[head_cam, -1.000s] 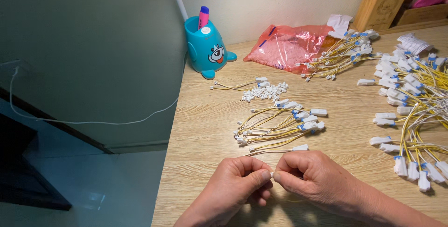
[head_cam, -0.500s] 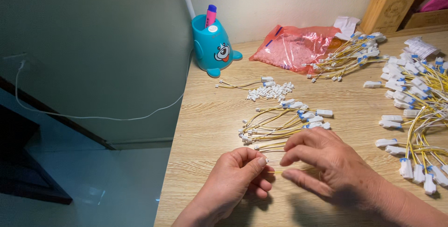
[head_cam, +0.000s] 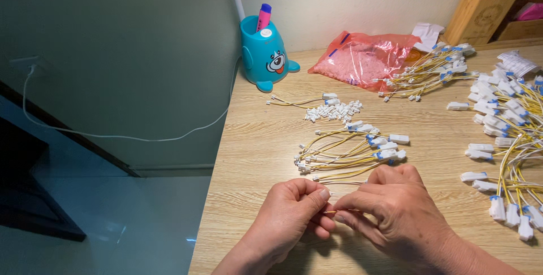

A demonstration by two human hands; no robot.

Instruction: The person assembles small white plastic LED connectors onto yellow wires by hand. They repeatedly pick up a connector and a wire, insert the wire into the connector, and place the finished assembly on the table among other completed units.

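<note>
- Left hand (head_cam: 291,210) and right hand (head_cam: 390,210) together, fingertips pinching one thin yellow wire (head_cam: 339,211).
- Wire bundle (head_cam: 353,150) just beyond the knuckles; small white connectors (head_cam: 334,111) farther out.

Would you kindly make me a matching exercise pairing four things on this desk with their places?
Things:
1. blue holder
2. red bag
3. wooden box
4. hands

Places:
A. near edge, pinching a thin wire
B. far right, holding pens
C. far left corner by the wall
D. against the wall, in the middle

Pairs: 1-C, 2-D, 3-B, 4-A
</note>
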